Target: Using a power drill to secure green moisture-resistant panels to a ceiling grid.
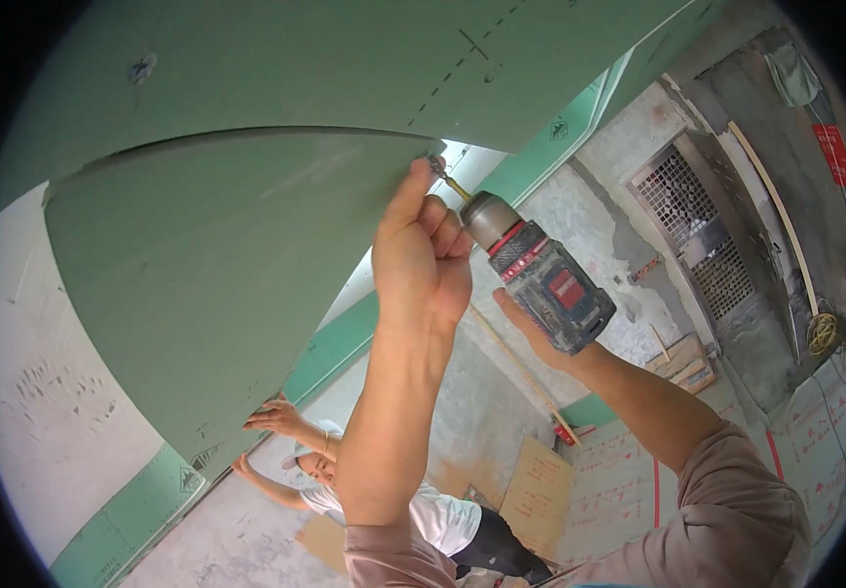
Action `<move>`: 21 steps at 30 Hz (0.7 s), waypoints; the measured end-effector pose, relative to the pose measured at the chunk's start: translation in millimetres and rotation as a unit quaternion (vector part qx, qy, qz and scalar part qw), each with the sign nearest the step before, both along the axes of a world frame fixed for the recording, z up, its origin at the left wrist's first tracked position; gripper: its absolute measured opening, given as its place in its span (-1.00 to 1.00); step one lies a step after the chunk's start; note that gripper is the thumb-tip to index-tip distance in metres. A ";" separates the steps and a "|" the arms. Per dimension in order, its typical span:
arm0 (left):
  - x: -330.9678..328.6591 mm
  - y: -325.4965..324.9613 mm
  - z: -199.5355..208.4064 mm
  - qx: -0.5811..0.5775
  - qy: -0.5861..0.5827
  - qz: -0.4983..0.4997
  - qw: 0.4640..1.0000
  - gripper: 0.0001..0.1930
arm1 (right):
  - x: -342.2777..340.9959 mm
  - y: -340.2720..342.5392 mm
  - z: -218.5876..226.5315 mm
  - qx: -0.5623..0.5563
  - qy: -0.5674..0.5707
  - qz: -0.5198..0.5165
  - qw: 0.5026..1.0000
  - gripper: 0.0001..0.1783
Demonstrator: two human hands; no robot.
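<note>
- The drill (552, 281) is in the right hand (533, 331), right of the left hand (421, 250), its chuck close beside the curled left fingers.
- The right hand is closed on the drill; its thumb shows at the near side, and the drill body hides most of its grip.
- The left hand is raised, fingers folded inward, its topmost digit at the tip of the bit (457, 188), just at the corner of the board (217, 245). I cannot tell whether it pinches anything there; the spot is too small.
- The bit points up and left, tilted, toward that corner.
- The board slants down and left from the 2 hands, its long upper edge below the upper board (296, 73), with a dark gap along part of it.
- A co-worker (443, 519) stands below, 2 arms raised, both hands at the board's lower edge, well apart from the drill.
- A metal door (693, 230) stands far right.
</note>
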State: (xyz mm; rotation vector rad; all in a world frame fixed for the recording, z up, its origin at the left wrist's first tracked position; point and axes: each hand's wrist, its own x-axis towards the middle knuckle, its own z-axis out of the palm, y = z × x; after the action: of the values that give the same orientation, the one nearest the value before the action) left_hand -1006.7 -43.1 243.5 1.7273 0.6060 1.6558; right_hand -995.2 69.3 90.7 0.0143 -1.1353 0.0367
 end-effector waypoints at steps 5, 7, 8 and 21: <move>13.5 3.3 -0.2 0.026 -0.043 0.023 0.998 -0.91 | 13.3 -18.7 -3.3 -0.056 -0.024 0.147 0.987 -0.79; 18.1 1.4 -8.7 0.024 -0.056 0.016 0.998 -0.91 | 16.1 -13.9 -12.3 -0.084 -0.060 0.054 0.993 -0.78; 17.7 2.9 -13.8 0.021 -0.063 0.009 0.998 -0.91 | 16.5 -15.6 -14.5 -0.084 -0.067 0.053 0.993 -0.78; -83.2 60.8 -196.6 -0.099 -0.238 0.155 0.954 -0.79 | 1.3 30.6 -209.2 -0.239 -0.380 -0.074 0.890 -0.74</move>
State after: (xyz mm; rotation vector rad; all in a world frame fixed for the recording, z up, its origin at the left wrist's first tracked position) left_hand -1090.0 17.7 46.9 1.0703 0.8016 2.0572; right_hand -993.9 99.9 -118.6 -0.5724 -1.8844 0.1983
